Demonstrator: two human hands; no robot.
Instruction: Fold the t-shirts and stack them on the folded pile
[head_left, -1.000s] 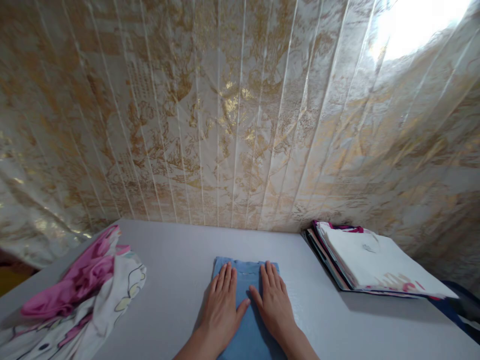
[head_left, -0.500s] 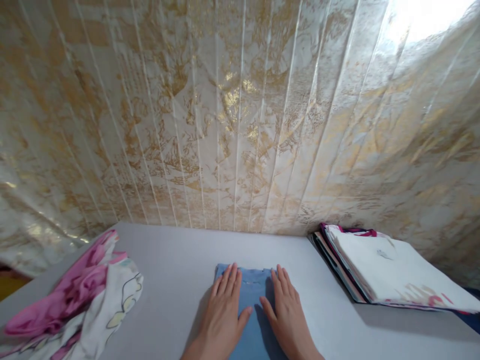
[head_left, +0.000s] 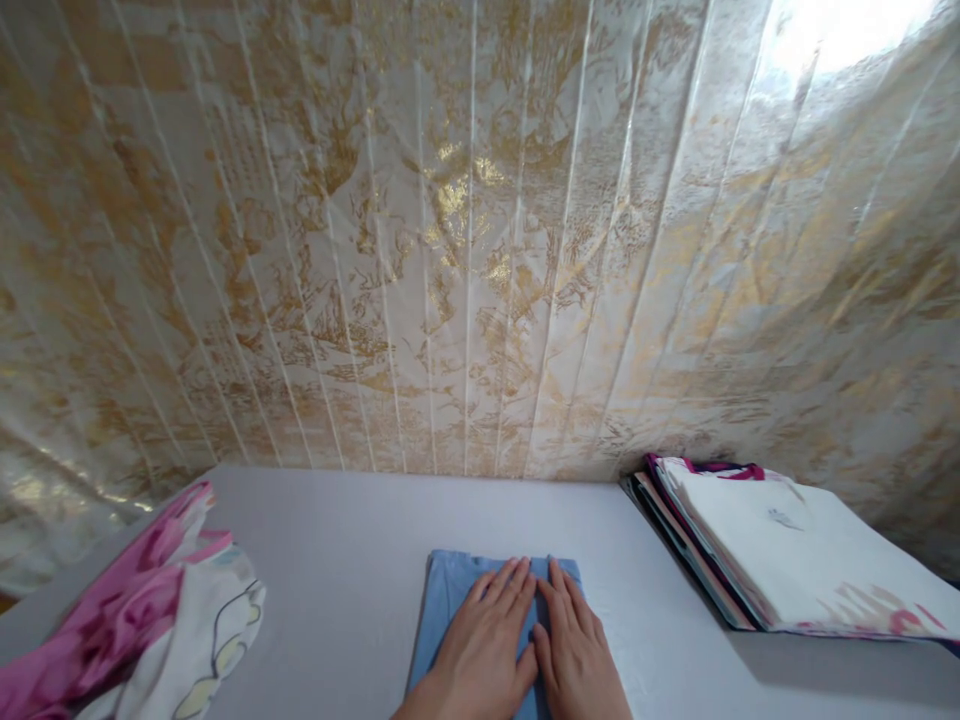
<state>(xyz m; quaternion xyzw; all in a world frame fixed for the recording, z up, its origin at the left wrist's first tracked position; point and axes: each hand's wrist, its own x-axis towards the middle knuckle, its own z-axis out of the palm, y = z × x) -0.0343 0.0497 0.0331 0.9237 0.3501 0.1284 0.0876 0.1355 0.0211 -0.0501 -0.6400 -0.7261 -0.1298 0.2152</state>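
A folded piece of blue cloth [head_left: 442, 590], its kind not clear, lies flat on the white table [head_left: 337, 580] at the bottom middle. My left hand [head_left: 484, 640] rests palm down on its middle, fingers stretched out. Beside it, my right hand [head_left: 574, 635] lies flat along the right part of the cloth, also with straight fingers. The two hands are close together, their fingertips near the far edge. The near end of the cloth runs out of the frame below.
On the left is a crumpled heap of pink cloth [head_left: 120, 620] and white printed cloth [head_left: 217, 630]. A stack of folded clothes [head_left: 795, 560] lies at the right, a white printed piece on top. Behind the table hangs a gold-patterned, shiny curtain [head_left: 465, 300].
My left hand has slid right across the blue cloth, towards my right hand, uncovering the cloth's left side. The view has shifted slightly, so the table sits lower.
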